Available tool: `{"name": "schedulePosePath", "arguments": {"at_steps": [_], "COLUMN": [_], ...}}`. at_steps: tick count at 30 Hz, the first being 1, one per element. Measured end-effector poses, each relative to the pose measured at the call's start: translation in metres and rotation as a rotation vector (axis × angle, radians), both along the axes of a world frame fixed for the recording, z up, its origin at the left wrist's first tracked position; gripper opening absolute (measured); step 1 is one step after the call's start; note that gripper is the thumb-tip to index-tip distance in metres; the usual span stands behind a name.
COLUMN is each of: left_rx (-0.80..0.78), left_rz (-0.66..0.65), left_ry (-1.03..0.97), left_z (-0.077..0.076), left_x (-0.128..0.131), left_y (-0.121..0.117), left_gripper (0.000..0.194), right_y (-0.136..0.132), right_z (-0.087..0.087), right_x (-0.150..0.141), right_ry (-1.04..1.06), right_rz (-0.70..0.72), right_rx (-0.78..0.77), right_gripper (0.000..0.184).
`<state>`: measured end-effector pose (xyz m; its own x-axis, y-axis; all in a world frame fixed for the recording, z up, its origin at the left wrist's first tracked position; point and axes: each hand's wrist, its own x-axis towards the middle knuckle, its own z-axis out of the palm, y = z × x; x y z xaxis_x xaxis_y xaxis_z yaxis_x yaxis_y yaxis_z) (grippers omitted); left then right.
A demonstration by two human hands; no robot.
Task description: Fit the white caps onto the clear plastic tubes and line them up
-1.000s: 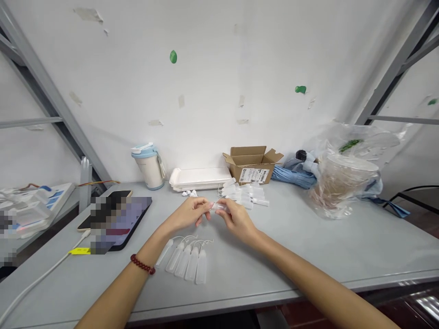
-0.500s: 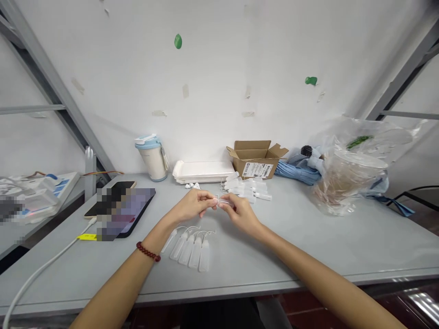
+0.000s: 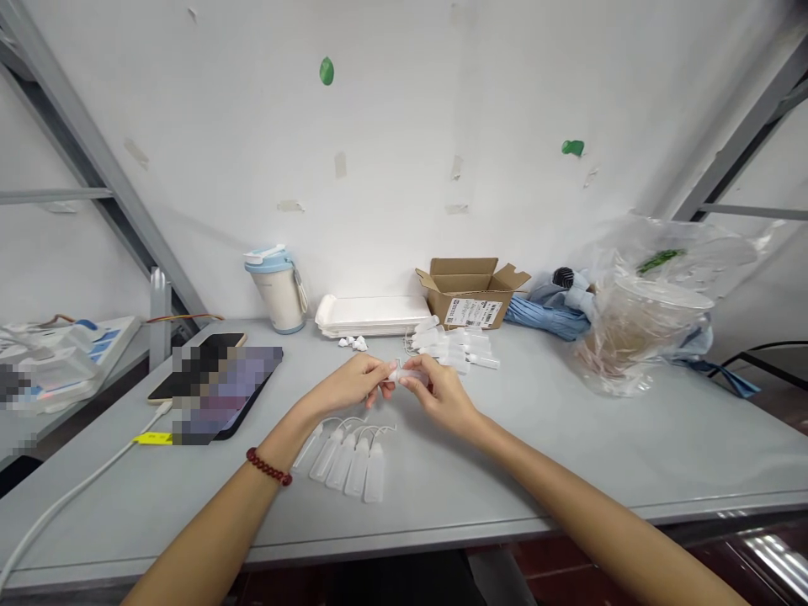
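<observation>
Between my two hands is a small translucent squeeze bottle (image 3: 409, 375), partly covered by the fingers. My right hand (image 3: 448, 396) is closed around its body. The fingertips of my left hand (image 3: 353, 383) pinch its neck end, where a short piece of thin tube sticks up. Just below my left hand lies a row of several similar bottles (image 3: 355, 473) with thin bent tubes on their tops. Beyond my right hand is a pile of more bottles (image 3: 451, 345). A few small white caps (image 3: 353, 342) lie beyond my left hand.
Along the wall stand a blue-lidded cup (image 3: 278, 295), stacked white trays (image 3: 372, 316) and an open cardboard box (image 3: 470, 299). At the left lie two phones (image 3: 205, 358) with a white cable (image 3: 82, 484). Blue cloth (image 3: 546, 316) and a plastic-bagged container (image 3: 650, 320) sit at the right.
My hands have shifted very slightly, and the bottle's body shows a little more between the fingers. Both hands still hold it; the other bottles lie as before.
</observation>
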<state>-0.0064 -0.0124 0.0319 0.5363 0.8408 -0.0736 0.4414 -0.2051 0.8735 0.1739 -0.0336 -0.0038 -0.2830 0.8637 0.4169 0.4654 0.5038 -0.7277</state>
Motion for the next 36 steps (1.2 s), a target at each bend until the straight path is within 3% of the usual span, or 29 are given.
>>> {"name": "schedulePosePath", "arguments": {"at_steps": [10,14,19,22,25,36], "left_rx": [0.11,0.096,-0.077,-0.15,-0.128,0.076], "left_rz": [0.041,0.04,0.008,0.019,0.044,-0.026], "left_ry": [-0.103,-0.16,-0.145,-0.161,-0.175,0.012], "left_z": [-0.0008,-0.002,-0.0008,-0.0002,0.0008,0.0071], "left_x": [0.0036,0.0025,0.0006,0.0013,0.0009,0.0003], "left_y": [-0.0047,-0.0024,-0.0009,-0.0011,-0.0008,-0.0062], "left_gripper": [0.025,0.027,0.046,0.045,0.043,0.033], "right_y": [0.0043,0.0061,0.0062,0.0048,0.0037,0.0068], "right_z": [0.0064,0.0074,0.0074,0.0068,0.0064,0.0072], "right_x": [0.0025,0.0039,0.0038,0.0029,0.002,0.0007], "right_ry": [0.136,0.205,0.184,0.129,0.138,0.369], "right_rz": [0.06,0.064,0.071,0.07,0.09,0.171], "right_rx": [-0.183,-0.246,-0.192,-0.124,-0.123,-0.485], "right_gripper": [0.022,0.027,0.026,0.023,0.021,0.027]}}
